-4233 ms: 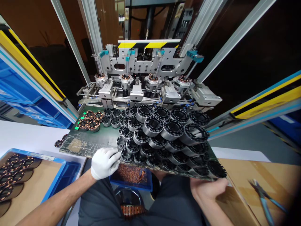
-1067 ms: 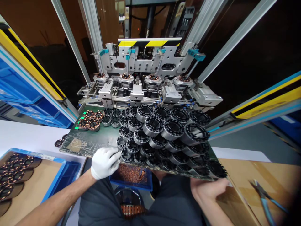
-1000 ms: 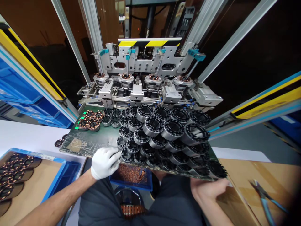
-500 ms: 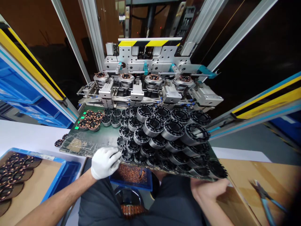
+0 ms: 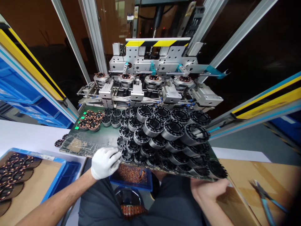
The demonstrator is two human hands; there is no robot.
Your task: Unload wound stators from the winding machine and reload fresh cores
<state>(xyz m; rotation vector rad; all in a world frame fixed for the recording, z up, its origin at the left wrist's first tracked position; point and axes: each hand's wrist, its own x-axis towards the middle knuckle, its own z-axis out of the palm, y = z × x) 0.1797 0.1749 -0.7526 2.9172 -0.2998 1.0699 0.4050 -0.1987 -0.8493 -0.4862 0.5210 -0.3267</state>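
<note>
My left hand (image 5: 105, 163), in a white glove, rests at the front edge of the green worktop (image 5: 94, 138). Its fingers are loosely bent and slightly apart, and the fingertips reach the nearest stator core (image 5: 127, 155). Nothing shows in its grasp. My bare right hand (image 5: 210, 188) lies under the worktop's front right corner, below a black-toothed stator core (image 5: 217, 169); most of its fingers are hidden. Several stacked stator cores (image 5: 154, 125), grey rings with black insulation, cover the right side of the worktop. Copper-wound stators (image 5: 93, 125) sit at its left.
Beyond the worktop stands a winding machine (image 5: 150, 66) holding several stators on spindles. At left, a blue tray (image 5: 53, 159) carries wound stators. Pliers (image 5: 264, 194) lie on cardboard at right. A blue bin (image 5: 147, 182) of copper scraps sits below the worktop.
The machine's upper plate with the yellow-black stripe and its teal-marked arms has shifted to the right. Both hands and the stators on the worktop have stayed where they were.
</note>
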